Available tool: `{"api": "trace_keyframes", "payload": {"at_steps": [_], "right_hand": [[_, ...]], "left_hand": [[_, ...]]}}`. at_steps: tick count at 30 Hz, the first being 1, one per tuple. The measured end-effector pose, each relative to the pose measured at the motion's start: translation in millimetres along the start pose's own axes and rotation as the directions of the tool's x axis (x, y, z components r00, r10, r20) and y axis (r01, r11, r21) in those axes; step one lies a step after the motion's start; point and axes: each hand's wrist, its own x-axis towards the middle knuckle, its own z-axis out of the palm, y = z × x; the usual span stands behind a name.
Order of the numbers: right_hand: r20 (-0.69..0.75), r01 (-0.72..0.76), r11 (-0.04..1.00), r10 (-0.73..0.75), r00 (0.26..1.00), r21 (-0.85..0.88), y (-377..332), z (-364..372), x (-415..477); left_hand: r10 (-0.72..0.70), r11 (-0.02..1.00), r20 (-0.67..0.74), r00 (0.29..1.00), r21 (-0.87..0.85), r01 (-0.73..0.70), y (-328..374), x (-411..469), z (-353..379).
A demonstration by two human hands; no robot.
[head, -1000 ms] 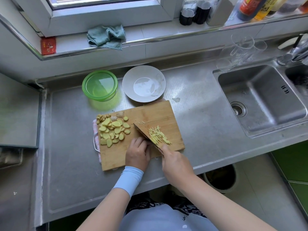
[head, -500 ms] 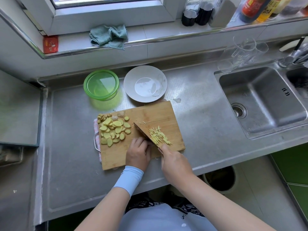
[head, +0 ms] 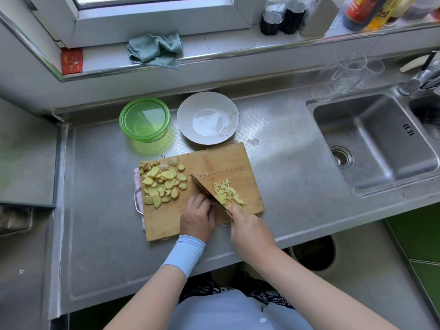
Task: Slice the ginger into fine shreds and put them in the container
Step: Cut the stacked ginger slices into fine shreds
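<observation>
A wooden cutting board [head: 214, 163] lies on the steel counter. A heap of ginger slices [head: 162, 182] covers its left part. Fine ginger shreds [head: 227, 192] lie on its right part, just right of the knife blade [head: 202, 186]. My right hand [head: 250, 232] grips the knife handle at the board's near edge. My left hand [head: 197, 215] sits with curled fingers against the blade's left side, pressing down on ginger that is hidden under its fingers. The green round container [head: 144, 119] stands behind the board, left of a white plate [head: 207, 117].
A sink [head: 373, 139] lies to the right, with glass cups [head: 347, 70] behind it. A green cloth [head: 156, 50] and bottles [head: 283, 17] rest on the window ledge. A bin [head: 314, 253] stands on the floor under the counter edge.
Both hands and the knife stay in nearly the same place on the board; the shred pile looks unchanged.
</observation>
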Motion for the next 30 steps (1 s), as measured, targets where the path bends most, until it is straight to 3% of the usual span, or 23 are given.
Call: {"api": "trace_keyframes", "payload": {"at_steps": [30], "right_hand": [[0.019,0.013,1.0,-0.013,1.0,-0.016,18,-3,-32]], "left_hand": [[-0.023,1.0,0.016,1.0,-0.008,0.023,-1,-2,0]]}}
